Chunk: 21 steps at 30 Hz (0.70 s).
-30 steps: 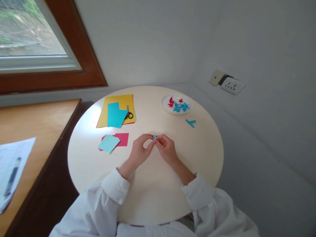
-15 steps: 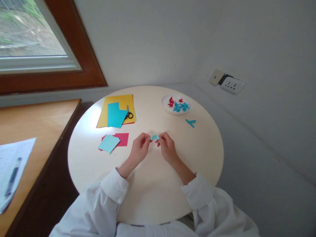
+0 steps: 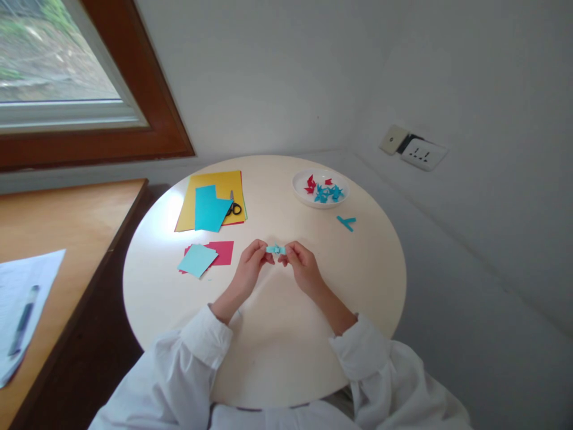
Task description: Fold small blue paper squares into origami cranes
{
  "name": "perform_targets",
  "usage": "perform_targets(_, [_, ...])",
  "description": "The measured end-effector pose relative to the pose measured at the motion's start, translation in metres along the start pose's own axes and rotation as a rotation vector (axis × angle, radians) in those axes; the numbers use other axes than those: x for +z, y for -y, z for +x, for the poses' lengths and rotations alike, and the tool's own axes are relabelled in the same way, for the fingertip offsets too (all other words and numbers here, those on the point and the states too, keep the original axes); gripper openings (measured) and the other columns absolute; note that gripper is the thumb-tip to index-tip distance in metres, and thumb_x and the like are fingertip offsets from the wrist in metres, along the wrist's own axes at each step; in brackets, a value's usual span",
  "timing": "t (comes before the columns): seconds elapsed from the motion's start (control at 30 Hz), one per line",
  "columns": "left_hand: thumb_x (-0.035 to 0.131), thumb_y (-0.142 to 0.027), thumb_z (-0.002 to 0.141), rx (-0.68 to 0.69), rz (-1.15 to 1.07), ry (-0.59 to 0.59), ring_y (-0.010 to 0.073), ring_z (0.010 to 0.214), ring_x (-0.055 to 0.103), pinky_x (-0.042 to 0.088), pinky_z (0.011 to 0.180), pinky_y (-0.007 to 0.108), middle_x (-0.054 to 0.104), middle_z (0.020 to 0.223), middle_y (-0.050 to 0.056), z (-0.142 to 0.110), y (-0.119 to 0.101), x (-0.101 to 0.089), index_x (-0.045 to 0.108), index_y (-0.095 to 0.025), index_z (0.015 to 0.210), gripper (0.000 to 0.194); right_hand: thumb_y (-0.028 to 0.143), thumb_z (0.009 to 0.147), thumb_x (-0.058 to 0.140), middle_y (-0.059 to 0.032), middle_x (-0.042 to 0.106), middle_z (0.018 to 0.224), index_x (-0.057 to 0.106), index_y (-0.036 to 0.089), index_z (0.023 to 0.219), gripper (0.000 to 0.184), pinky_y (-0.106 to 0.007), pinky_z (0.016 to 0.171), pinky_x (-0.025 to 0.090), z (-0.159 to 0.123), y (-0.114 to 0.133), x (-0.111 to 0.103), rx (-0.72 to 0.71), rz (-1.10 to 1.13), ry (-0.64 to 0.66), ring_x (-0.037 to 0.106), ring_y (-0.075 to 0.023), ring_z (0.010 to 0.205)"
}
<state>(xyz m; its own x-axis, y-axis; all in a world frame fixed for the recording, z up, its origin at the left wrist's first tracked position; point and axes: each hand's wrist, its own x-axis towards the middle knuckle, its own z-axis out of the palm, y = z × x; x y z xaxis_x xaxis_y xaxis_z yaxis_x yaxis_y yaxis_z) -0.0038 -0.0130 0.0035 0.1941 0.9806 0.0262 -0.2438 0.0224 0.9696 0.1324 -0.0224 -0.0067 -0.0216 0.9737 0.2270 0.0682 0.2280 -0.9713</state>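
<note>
Between my hands a small light-blue folded paper piece [image 3: 277, 249] is stretched out, with a raised crumpled shape at its middle. My left hand [image 3: 250, 269] pinches its left end between thumb and finger. The other end is pinched by my right hand [image 3: 304, 269]. Both hands hold it just above the round white table [image 3: 277, 346]. Left of them lie light-blue paper squares [image 3: 197, 261] over pinkish-red paper [image 3: 222, 253]. Beyond to the right, a white dish [image 3: 321, 203] holds red folded paper pieces [image 3: 310, 184] and blue folded paper pieces [image 3: 322, 193].
Yellow sheets [image 3: 185, 209] lie at the back left, with blue paper [image 3: 210, 209] and black-handled scissors [image 3: 236, 208] on top. Blue paper strips [image 3: 346, 223] rest near the dish. At far left a wooden desk [image 3: 89, 209] carries papers and a pen [image 3: 24, 319]. Walls stand behind and right.
My hands have drawn slightly farther apart, the left moving a little left. The folded paper between them now looks wider and flatter, with its middle shape more distinct.
</note>
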Motion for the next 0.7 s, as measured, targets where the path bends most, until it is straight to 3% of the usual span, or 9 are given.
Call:
perform_targets(0.13, [0.052, -0.027, 0.076, -0.050, -0.133, 0.011, 0.0100, 0.059, 0.049, 0.040, 0.062, 0.024, 0.049, 0.058, -0.003, -0.001, -0.001, 0.002, 0.049, -0.017, 0.063, 0.017, 0.041, 0.083, 0.044, 0.0019, 0.050, 0.058, 0.046, 0.020, 0.064, 0.028, -0.027, 0.058, 0.038, 0.000, 0.000, 0.001, 0.015, 0.101, 0.024, 0.047, -0.0120, 0.057])
perform_targets(0.37, [0.052, -0.029, 0.077, -0.042, -0.135, 0.018, 0.0101, 0.059, 0.049, 0.041, 0.062, 0.025, 0.048, 0.058, -0.003, -0.002, -0.004, 0.004, 0.048, -0.017, 0.063, 0.019, 0.048, 0.081, 0.045, 0.0024, 0.049, 0.058, 0.047, 0.020, 0.065, 0.032, -0.027, 0.057, 0.039, 0.000, -0.006, 0.002, 0.038, 0.185, 0.032, 0.047, -0.0117, 0.056])
perform_targets(0.57, [0.053, -0.032, 0.076, -0.030, -0.029, -0.028, 0.0094, 0.057, 0.049, 0.041, 0.060, 0.024, 0.046, 0.057, -0.004, 0.001, 0.000, 0.001, 0.047, -0.017, 0.064, 0.020, 0.048, 0.079, 0.047, 0.0021, 0.050, 0.058, 0.048, 0.020, 0.064, 0.031, -0.027, 0.057, 0.040, 0.004, -0.007, -0.002, 0.076, 0.179, -0.016, 0.047, -0.0119, 0.056])
perform_targets(0.7, [0.059, -0.036, 0.071, -0.035, 0.181, -0.107, 0.0089, 0.053, 0.048, 0.039, 0.055, 0.022, 0.050, 0.053, -0.003, 0.006, 0.006, -0.003, 0.052, -0.015, 0.062, 0.025, 0.041, 0.077, 0.048, 0.0021, 0.052, 0.056, 0.051, 0.019, 0.060, 0.028, -0.025, 0.056, 0.037, 0.008, -0.008, -0.007, 0.103, 0.079, -0.044, 0.045, -0.0110, 0.054])
